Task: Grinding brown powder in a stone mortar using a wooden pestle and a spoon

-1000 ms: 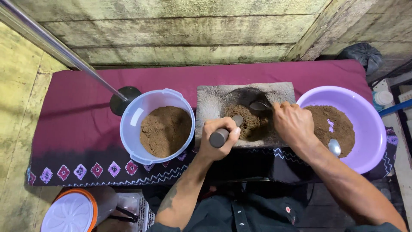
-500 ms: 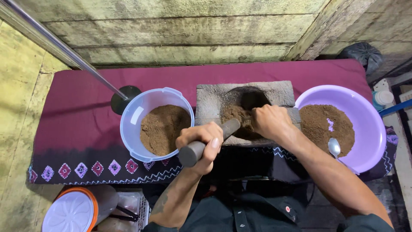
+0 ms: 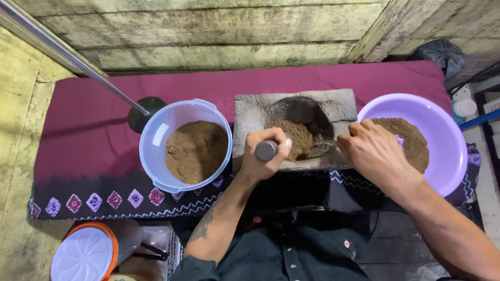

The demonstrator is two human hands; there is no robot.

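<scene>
A grey stone mortar slab (image 3: 250, 112) lies on a maroon cloth, its round hollow filled with brown powder (image 3: 291, 136). My left hand (image 3: 265, 156) is shut on a dark stone pestle (image 3: 266, 150), whose blunt end points toward me while its far end rests in the hollow. My right hand (image 3: 372, 151) sits at the slab's right edge, fingers curled on the other end of the pestle. A pale blue bucket (image 3: 156, 140) of brown powder stands to the left. A lilac basin (image 3: 448, 140) with more brown powder stands to the right.
The maroon cloth (image 3: 94, 135) has a patterned dark border at its near edge. A metal pole (image 3: 67, 57) slants to a black base behind the bucket. A white-lidded orange container (image 3: 83, 255) sits at the lower left. Plank walls close the back.
The pestle was drawn back toward me half a second ago; now it is pushed forward into the hollow again. My right hand has shifted right to the slab's edge.
</scene>
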